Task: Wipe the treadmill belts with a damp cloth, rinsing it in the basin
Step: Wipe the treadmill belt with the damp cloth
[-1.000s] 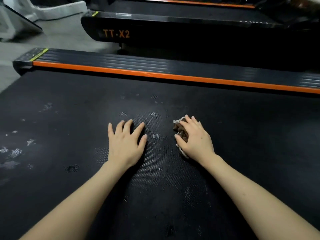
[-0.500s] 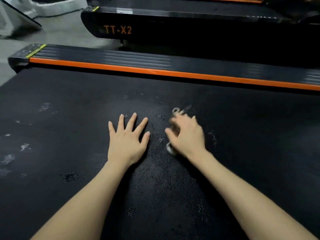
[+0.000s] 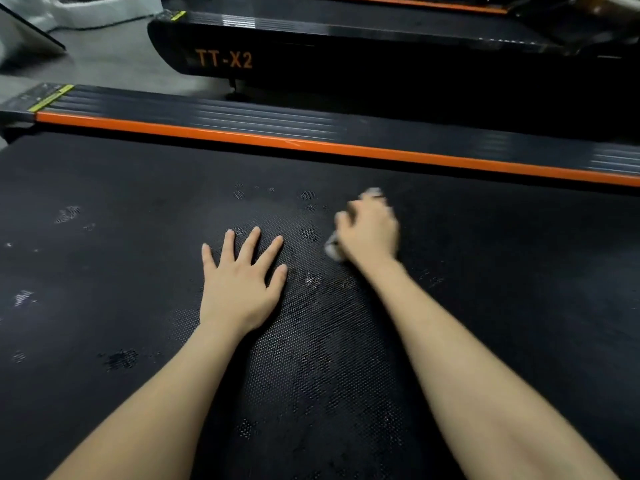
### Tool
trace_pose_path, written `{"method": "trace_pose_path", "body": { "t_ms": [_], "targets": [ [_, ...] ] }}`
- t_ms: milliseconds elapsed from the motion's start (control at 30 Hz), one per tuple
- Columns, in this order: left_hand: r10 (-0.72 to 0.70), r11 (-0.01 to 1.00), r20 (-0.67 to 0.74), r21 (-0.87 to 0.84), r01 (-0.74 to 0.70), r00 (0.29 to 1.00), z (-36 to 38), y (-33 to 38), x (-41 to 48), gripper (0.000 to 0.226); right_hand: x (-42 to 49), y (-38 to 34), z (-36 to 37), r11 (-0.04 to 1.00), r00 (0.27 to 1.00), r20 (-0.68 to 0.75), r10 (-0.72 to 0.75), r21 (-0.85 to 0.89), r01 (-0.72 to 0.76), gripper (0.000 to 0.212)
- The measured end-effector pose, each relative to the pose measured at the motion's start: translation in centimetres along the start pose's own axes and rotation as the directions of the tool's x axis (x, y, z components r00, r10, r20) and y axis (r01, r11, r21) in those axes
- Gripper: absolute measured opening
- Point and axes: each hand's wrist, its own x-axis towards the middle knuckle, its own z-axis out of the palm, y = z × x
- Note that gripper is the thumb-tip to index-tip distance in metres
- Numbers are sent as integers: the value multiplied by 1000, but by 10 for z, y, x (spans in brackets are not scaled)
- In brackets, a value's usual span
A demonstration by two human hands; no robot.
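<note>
A black textured treadmill belt (image 3: 121, 258) fills most of the view, with pale dusty marks at the left and damp patches near the middle. My left hand (image 3: 240, 285) lies flat on the belt with fingers spread. To its right, my right hand (image 3: 372, 230), blurred by motion, grips a small bunched cloth (image 3: 333, 249) against the belt; only pale edges of the cloth show at the heel of the hand and past the fingertips. The basin is out of view.
An orange strip (image 3: 311, 147) and a grey ribbed side rail (image 3: 242, 114) border the belt's far edge. Beyond it stands a second black treadmill marked TT-X2 (image 3: 224, 58). Grey floor (image 3: 104, 60) and a white object lie at the top left.
My right hand has slid the cloth away from me and a little to the right across the belt. The left hand has stayed flat in place.
</note>
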Motion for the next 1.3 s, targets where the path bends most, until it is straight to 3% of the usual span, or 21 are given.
{"method": "trace_pose_path", "body": {
  "t_ms": [100,167,233,300,400,500,600,733,800,900,1033,1133,1200,1300],
  "targets": [
    [14,1000,-11,-10,-14,1000,-1,-1,1,77,-29,-47,19,932,922,153,-356,132,338,31],
    [17,999,-13,-27,-18,1000,-1,-3,0,76,-21,-33,10,907,898,150,-414,144,395,33],
    [23,999,-16,-39,-24,1000,-1,-3,-1,75,0,12,-6,951,948,87,-307,69,302,31],
    [19,998,-35,-58,-21,999,-1,-3,-1,75,29,74,-25,996,996,-34,-87,-13,87,29],
    [10,998,-53,-67,-13,999,0,0,-1,73,55,126,-36,985,981,-121,153,-62,-162,32],
    [10,998,-56,-63,-13,998,0,1,-1,73,70,97,-21,964,955,-158,252,-51,-262,34],
    [7,999,-55,-34,-9,998,1,0,-1,74,78,38,2,984,980,-94,176,-1,-177,34],
    [15,999,-62,-29,-17,998,1,-1,0,73,69,-42,38,983,986,23,-167,80,165,27],
    [24,999,-64,-41,-27,998,1,-2,-1,72,72,-45,42,965,966,58,-253,91,247,25],
    [33,998,-70,-57,-37,997,1,-4,-2,70,87,0,25,981,982,29,-185,59,183,29],
    [31,998,-73,-47,-35,997,1,-2,-2,69,106,77,0,995,994,-68,83,-50,-87,31],
    [16,999,-61,-40,-19,998,0,0,-3,70,107,73,0,983,984,-73,165,-66,-170,32],
    [15,999,-47,-36,-16,999,0,0,-3,72,97,47,5,991,992,-38,124,-55,-126,30],
    [15,999,-48,-46,-17,999,-2,0,-2,73,63,13,9,993,993,28,-115,36,114,26]
  ]
}}
